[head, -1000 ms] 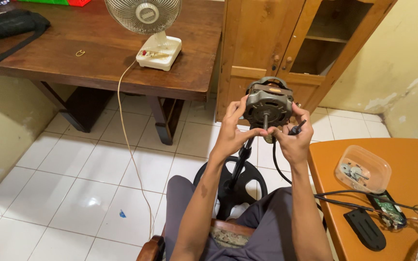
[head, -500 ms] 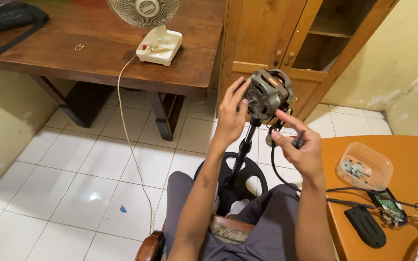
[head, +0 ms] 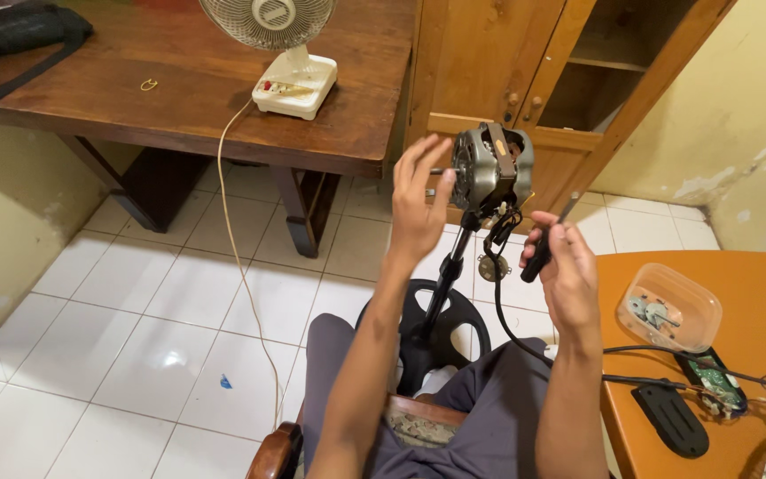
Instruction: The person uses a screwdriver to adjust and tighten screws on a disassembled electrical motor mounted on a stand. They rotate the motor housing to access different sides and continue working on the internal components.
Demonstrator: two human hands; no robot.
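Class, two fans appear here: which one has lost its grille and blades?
The stand fan between the hands: bare motor on a black pole. The white desk fan on the table keeps its grille.

Open air lies between the left hand (head: pixel 418 200) and right hand (head: pixel 565 270) below the fan motor (head: pixel 489 167), crossed only by the black stand pole (head: pixel 443 279) and dangling black cable (head: pixel 503 302), while the wooden cabinet (head: pixel 489 62) blocks the far side.
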